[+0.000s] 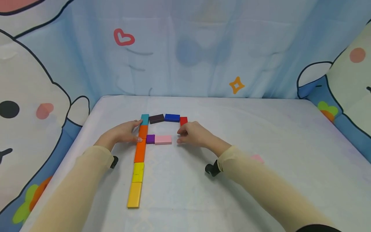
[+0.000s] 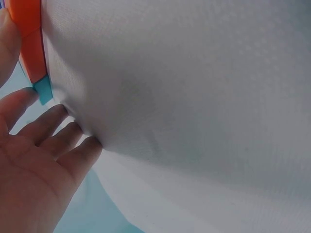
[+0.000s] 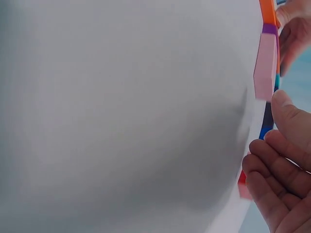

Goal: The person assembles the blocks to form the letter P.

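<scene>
My left hand (image 1: 125, 130) reaches in from the left with extended fingers. Its thumb rests at the joint of two orange blocks (image 1: 140, 150), and a fingertip meets the teal block (image 1: 145, 119) at the column's far end. Just past the near end of a red block (image 1: 183, 121), my right hand (image 1: 195, 133) hovers over the cloth. In the right wrist view its thumb stands apart from loosely bent fingers, which partly hide the red block. To its left, a pink block (image 1: 163, 140) adjoins a small purple block (image 1: 150, 139) that extends from the orange column.
Below the orange blocks come a yellow block (image 1: 138, 172) and a golden one (image 1: 134, 195). A dark block (image 1: 156, 119) and a blue block (image 1: 172, 118) form the far row. The white tablecloth (image 1: 275, 135) ends at a printed curtain (image 1: 203, 48).
</scene>
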A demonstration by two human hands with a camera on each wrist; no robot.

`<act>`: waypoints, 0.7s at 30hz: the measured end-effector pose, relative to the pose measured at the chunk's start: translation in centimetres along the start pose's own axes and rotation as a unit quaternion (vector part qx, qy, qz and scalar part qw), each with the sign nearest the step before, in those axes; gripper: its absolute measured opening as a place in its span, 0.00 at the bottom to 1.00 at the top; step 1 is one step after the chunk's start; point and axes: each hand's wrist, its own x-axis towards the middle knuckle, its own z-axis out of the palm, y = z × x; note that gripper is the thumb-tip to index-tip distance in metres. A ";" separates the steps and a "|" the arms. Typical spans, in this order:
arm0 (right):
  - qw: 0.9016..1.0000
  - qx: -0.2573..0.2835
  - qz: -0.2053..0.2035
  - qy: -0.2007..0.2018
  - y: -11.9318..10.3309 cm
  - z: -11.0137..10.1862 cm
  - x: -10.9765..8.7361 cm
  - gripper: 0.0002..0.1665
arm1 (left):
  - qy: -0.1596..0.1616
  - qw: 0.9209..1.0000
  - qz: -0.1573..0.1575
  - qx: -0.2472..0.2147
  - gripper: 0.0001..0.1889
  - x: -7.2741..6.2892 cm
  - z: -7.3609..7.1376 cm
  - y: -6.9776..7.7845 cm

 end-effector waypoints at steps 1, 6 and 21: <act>1.000 0.000 0.005 -0.001 0.3 -0.2 -0.2 0.25 | 0.000 1.000 0.000 0.000 0.47 0.0 0.0 0.0; 1.000 0.002 0.022 0.000 1.8 -1.0 -1.4 0.25 | -0.001 1.000 0.004 0.004 0.48 0.0 0.1 -0.1; 0.999 0.010 0.015 0.050 9.2 -4.1 -8.9 0.24 | 0.000 1.000 0.005 0.015 0.48 -0.1 0.1 -0.1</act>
